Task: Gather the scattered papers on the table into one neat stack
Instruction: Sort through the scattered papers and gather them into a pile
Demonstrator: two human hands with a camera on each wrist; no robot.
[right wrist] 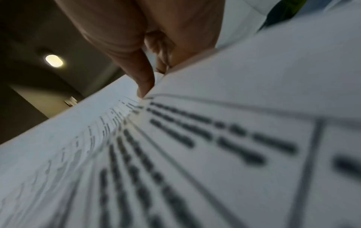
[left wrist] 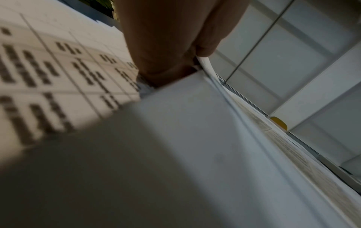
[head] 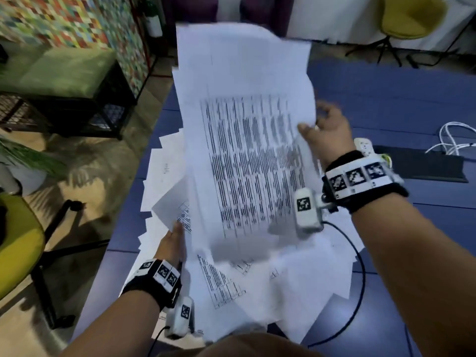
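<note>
A loose bundle of white printed papers (head: 247, 140) is raised above the blue table (head: 399, 104), tilted up and away from me. My right hand (head: 324, 130) pinches its right edge, thumb on the printed face and fingers behind; the right wrist view shows that thumb (right wrist: 144, 83) pressed on the sheets (right wrist: 234, 138). My left hand (head: 175, 240) grips the lower left corner of the bundle, with its fingers hidden under the paper; in the left wrist view the hand (left wrist: 166, 46) clamps several sheet edges (left wrist: 207, 67). More papers (head: 283, 284) lie fanned out on the table underneath.
A black mat (head: 425, 166) and coiled white cables (head: 456, 140) lie on the table at the right. A yellow chair (head: 18, 240) and a plant (head: 23, 155) stand off the table's left edge. A green bench (head: 64, 70) is at the back left.
</note>
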